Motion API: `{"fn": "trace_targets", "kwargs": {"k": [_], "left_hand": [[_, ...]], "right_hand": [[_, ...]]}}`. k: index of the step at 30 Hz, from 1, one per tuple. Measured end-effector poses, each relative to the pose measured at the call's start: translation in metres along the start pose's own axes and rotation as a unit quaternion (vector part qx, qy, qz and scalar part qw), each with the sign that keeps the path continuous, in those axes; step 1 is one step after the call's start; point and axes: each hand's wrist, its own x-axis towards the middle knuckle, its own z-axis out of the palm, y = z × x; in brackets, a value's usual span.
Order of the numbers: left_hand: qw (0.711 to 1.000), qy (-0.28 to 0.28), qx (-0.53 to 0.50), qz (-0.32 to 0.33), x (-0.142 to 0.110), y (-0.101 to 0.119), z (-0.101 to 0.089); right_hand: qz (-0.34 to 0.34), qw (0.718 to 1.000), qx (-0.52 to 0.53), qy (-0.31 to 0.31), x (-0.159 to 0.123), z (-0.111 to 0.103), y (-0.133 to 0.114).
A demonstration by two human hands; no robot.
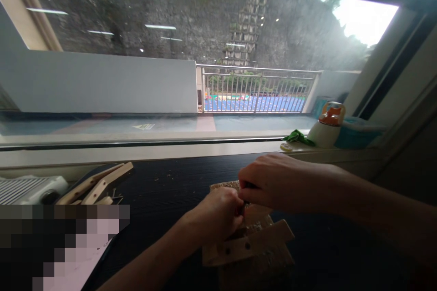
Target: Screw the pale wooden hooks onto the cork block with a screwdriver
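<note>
My left hand (220,211) and my right hand (268,184) meet close together over a dark table (164,200). Both have their fingers curled tight. A small dark thing shows in my right fist, and its kind is hidden; what my left fingers pinch cannot be made out. Just below the hands lies a pale wooden piece (264,238) with two dark round holes, tilted up toward the right. Under it is a brownish, wrapped-looking block or pad (269,259), partly covered by the wood and my hands.
More curved wooden pieces (107,184) lie at the left beside a white ribbed device (34,186). Small crumbs dot the table behind my hands. On the sill (170,152) stand a white-and-orange bottle (326,127), a green cloth (297,137) and a teal box (358,134), before a large window.
</note>
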Motion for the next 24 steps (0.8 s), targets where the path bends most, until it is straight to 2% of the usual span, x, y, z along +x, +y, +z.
{"fn": "trace_targets", "kwargs": {"k": [7,12,16,20,24], "left_hand": [[1.000,-0.012,0.014,-0.006,-0.001,0.002,-0.003],[1.000,-0.015,-0.007,-0.009,-0.002,0.003,-0.003],[1.000,0.000,0.004,-0.015,-0.002,0.002,-0.001],[1.000,-0.001,0.014,-0.013,-0.001,0.001,0.001],[1.000,0.001,0.018,-0.002,-0.001,0.000,0.000]], "right_hand": [[-0.031,0.998,-0.044,-0.024,-0.004,-0.016,-0.007],[-0.047,0.999,-0.018,-0.017,0.000,-0.010,-0.003],[-0.023,1.000,0.015,-0.009,0.002,-0.002,0.002],[0.013,1.000,-0.018,0.021,-0.003,-0.003,-0.002],[-0.010,0.998,-0.055,0.015,-0.006,-0.013,-0.009]]}}
